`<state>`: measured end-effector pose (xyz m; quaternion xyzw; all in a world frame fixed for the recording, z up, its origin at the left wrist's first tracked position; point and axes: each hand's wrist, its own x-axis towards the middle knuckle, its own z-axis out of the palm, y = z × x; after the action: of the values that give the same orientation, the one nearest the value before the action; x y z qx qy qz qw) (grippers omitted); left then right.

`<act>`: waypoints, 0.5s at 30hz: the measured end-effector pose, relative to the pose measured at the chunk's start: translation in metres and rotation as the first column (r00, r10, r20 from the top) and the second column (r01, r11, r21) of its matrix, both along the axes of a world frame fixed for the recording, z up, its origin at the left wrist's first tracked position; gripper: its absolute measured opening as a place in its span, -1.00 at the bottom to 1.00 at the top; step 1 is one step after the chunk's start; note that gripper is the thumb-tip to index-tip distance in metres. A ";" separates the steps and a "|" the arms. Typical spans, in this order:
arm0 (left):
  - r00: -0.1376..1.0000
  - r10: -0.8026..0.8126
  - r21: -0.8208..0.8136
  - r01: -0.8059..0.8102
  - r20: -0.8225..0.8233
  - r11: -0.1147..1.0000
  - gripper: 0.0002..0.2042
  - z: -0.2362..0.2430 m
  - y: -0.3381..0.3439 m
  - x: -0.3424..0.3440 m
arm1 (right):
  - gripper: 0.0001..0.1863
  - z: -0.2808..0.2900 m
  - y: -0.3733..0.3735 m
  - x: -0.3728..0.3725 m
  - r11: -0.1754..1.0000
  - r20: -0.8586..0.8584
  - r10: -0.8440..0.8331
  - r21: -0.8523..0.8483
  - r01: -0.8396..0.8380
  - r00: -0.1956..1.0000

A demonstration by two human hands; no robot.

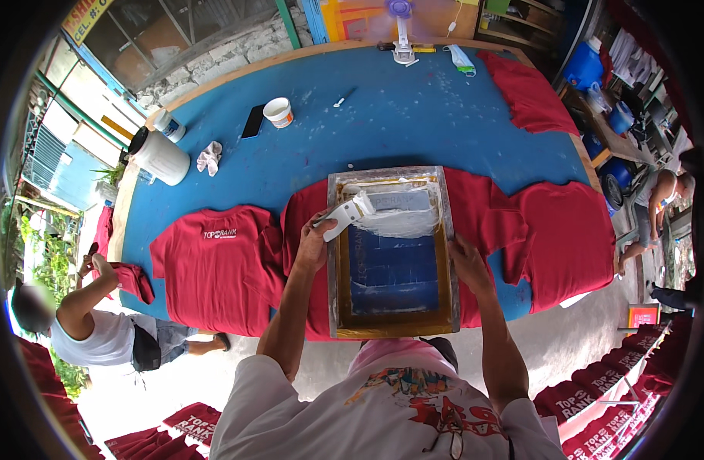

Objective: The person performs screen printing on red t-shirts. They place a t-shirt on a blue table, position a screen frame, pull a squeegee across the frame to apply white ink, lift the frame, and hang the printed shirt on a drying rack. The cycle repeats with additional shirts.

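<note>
Screen frame (pixel 394 268): rectangular, of worn greyish wood, lined inside with brownish tape; stretched with smooth blue mesh; over the middle red shirt, near the table's close edge.
White paste (pixel 404 222): thick, glossy, smeared in ridges across the far part of the screen frame, with thin streaks near the close end.
Left hand (pixel 312 245): at the screen frame's left rail, closed firmly around the scraper.
Scraper (pixel 342 218): flat, pale, stiff-looking, pierced with small holes; tilted over the screen frame's far left part, paste clotted along the tip.
Right hand (pixel 470 264): partly curled, fingertips against the screen frame's right rail; impossible to tell whether tightly gripping.
Middle red shirt (pixel 474 207): soft knit cloth, showing on both sides of the screen frame.
Left red shirt (pixel 218 268): spread left of the screen frame, lightly creased, with small white print.
Right red shirt (pixel 566 241): spread right of the screen frame, softly wrinkled.
Tub (pixel 278 113): white, round, open-topped, beyond the screen frame to the left.
Tabletop (pixel 413 115): blue, paint-flecked, wood-edged, beyond the screen frame.
</note>
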<state>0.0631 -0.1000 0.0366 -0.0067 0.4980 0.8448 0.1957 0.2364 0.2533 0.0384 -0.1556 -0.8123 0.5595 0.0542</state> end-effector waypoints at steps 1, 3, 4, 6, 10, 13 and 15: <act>1.000 0.006 -0.012 -0.006 0.006 1.000 -0.54 -0.001 0.001 -0.001 | -0.60 -0.002 0.001 -0.004 0.999 -0.003 0.001 0.043 -0.001 1.000; 0.999 0.012 -0.028 -0.012 0.033 1.000 -0.54 -0.001 0.004 -0.002 | -0.60 -0.006 0.005 -0.008 0.998 -0.017 -0.006 0.057 0.007 1.000; 0.999 0.022 -0.032 -0.020 0.039 0.999 -0.54 -0.002 0.005 -0.001 | -0.60 -0.007 0.008 -0.010 0.998 0.036 -0.001 0.055 -0.001 0.999; 0.999 0.023 -0.022 -0.022 0.042 1.000 -0.53 -0.003 0.007 -0.001 | -0.59 -0.011 0.015 -0.013 1.000 0.111 0.013 0.013 -0.014 0.994; 0.997 0.040 -0.065 -0.037 0.059 0.997 -0.54 -0.007 0.012 -0.002 | -0.56 -0.022 0.026 -0.021 0.999 0.127 0.044 0.023 -0.047 0.991; 0.998 0.045 -0.112 -0.039 0.052 0.993 -0.55 -0.001 0.013 0.001 | -0.57 -0.029 0.028 -0.023 0.994 0.143 0.051 0.084 -0.063 0.988; 0.997 0.046 -0.200 -0.034 0.055 0.979 -0.57 0.012 0.016 0.002 | -0.58 -0.031 0.028 -0.023 0.993 0.172 0.050 0.100 -0.068 0.984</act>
<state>0.0655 -0.0838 0.0483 -0.0611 0.5737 0.7940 0.1916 0.2129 0.2813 0.0070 -0.1752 -0.8466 0.5021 -0.0234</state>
